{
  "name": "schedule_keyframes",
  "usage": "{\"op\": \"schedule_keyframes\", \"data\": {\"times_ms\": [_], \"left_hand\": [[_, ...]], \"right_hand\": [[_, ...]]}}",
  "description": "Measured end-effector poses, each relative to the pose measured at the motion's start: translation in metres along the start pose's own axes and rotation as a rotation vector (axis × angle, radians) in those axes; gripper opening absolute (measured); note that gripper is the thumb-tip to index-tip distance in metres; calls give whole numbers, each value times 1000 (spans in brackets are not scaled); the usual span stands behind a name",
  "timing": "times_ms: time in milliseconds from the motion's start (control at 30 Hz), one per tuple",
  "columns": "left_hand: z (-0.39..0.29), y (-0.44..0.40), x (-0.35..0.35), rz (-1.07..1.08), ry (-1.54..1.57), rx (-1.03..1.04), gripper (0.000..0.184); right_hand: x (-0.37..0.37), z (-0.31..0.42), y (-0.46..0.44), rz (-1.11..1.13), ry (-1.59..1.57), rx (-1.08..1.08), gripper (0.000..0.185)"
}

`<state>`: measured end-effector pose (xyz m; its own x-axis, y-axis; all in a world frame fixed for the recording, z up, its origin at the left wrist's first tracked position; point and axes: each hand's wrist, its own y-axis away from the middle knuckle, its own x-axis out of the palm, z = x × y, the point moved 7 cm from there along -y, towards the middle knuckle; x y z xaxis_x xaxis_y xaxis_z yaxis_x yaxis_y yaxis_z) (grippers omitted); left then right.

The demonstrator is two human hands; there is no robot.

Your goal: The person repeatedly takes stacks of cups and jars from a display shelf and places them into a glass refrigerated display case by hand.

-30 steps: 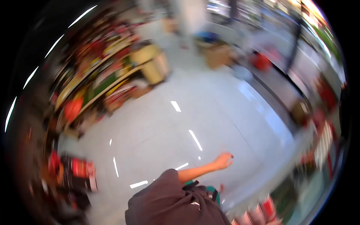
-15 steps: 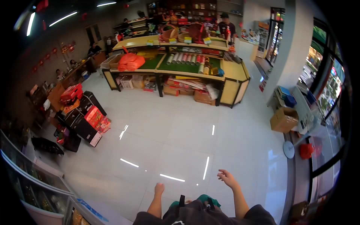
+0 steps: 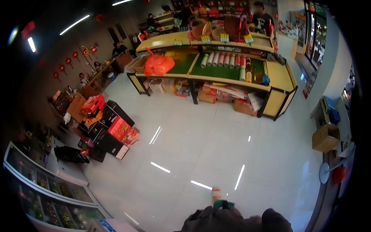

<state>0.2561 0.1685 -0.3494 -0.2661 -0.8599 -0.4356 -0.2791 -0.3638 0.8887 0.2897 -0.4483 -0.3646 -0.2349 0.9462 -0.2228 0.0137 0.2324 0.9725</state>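
Neither of my hands shows at this moment. At the bottom edge are my dark shirt [image 3: 220,221] and a dark sleeve [image 3: 276,221], with no fingers visible. A bit of green clothing [image 3: 224,204] shows below the shirt. One foot in a light sandal [image 3: 216,192] is forward on the glossy pale floor [image 3: 193,154]. What my hands hold, if anything, is out of the picture.
Ahead is a display stand [image 3: 282,83] with cans [image 3: 221,59], a red plastic bag [image 3: 158,64] and baskets [image 3: 201,29]. Boxes [image 3: 110,143] are stacked at left beyond a glass-topped freezer [image 3: 50,185]. A cardboard box [image 3: 325,138] sits right; a person [image 3: 263,21] is behind the stand.
Both hands have dropped out of view. The scene has shifted right as my head turned left, and a sandalled foot has come forward.
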Motion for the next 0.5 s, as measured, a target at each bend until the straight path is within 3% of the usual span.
{"op": "schedule_keyframes", "data": {"times_ms": [67, 133, 167, 200, 233, 267, 333, 433, 500], "left_hand": [[-54, -17, -17, -39, -37, 84, 41], [-125, -44, -46, -116, -142, 214, 44], [-168, -64, -58, -174, -222, 309, 46], [-219, -78, -71, -239, -273, 408, 47], [-287, -89, -89, -361, -322, 689, 35], [-337, -110, -101, -325, -196, 716, 38], [-445, -117, -130, -315, -11, 744, 41], [-594, -110, -155, -224, 207, 889, 36], [-664, -114, -155, -190, 234, 949, 34]], "right_hand": [[-27, 88, -1, -81, -5, -105, 41], [-45, 203, -24, -151, 55, -378, 41], [-54, 269, 13, -226, 98, -554, 41], [-58, 331, 4, -192, 129, -668, 40], [-59, 405, 21, -341, 246, -874, 37], [-59, 456, 29, -158, -58, -938, 38], [-55, 556, 138, -119, -164, -1046, 38], [-46, 663, 190, -121, -199, -1140, 47], [-40, 713, 211, -212, 13, -1237, 49]]}}
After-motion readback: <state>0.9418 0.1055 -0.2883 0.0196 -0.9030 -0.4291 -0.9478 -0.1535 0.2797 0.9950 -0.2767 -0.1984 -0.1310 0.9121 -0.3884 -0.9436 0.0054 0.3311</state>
